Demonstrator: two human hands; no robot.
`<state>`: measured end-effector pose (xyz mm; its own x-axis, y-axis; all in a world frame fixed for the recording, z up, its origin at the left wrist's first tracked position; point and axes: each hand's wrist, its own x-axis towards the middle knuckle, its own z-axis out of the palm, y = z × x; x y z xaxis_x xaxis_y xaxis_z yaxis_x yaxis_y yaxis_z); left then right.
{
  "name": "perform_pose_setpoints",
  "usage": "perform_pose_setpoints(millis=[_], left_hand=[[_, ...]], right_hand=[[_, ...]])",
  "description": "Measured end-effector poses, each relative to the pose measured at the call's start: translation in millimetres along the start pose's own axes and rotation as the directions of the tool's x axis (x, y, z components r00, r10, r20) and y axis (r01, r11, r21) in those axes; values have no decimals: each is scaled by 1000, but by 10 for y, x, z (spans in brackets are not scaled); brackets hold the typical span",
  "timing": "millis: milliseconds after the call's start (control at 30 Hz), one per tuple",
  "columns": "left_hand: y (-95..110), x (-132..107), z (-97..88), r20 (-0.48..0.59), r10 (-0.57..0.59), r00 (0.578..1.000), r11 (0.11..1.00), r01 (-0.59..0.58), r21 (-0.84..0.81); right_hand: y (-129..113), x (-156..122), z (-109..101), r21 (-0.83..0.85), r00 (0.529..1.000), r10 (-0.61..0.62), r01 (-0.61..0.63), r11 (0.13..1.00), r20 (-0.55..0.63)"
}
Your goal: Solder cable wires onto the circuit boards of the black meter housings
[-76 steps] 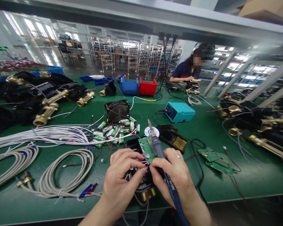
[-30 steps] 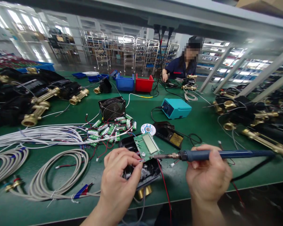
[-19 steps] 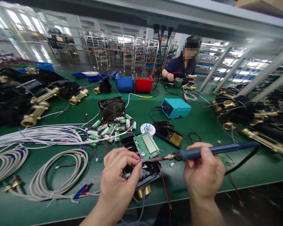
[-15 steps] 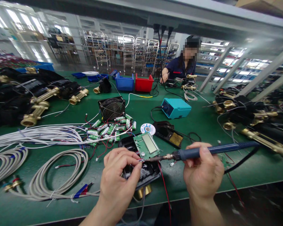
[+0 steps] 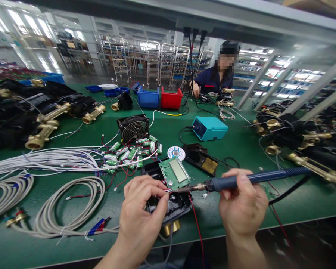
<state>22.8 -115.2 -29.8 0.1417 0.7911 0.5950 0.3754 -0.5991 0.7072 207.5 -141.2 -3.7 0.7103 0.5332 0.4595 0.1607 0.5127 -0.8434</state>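
Where the green circuit board sits tilted atop the black housing near the table's front edge, we note the left hand pinching fine wires at the board's lower corner, fingertips pressed together. The right hand is closed around the soldering iron, which is held level with its tip at that same corner.

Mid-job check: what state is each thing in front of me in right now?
Board, tilted up on the housing, display blank.
Housing, open.
Iron, level, tip at the board's near corner.
Stand, empty.
Fan, spinning or not cannot be told.
Left hand, pinching the board's near corner.
Right hand, closed on the iron.
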Motion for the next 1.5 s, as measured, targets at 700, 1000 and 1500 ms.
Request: perform_pose_setpoints(millis=[700, 1000, 1500], left_hand=[[14, 3, -7, 10, 6, 1000, 1000, -6, 20], [-69, -20, -35, 71, 83, 994, 993, -88, 78], [-272, -86, -54, 95, 104, 990, 989, -113, 94]], right_hand=[[-44, 53, 37, 28, 989, 17, -13, 1000, -144], [-29, 169, -73, 29, 956, -63, 75, 997, -288], [464, -352, -896, -604, 951, -290, 292, 742, 104]])
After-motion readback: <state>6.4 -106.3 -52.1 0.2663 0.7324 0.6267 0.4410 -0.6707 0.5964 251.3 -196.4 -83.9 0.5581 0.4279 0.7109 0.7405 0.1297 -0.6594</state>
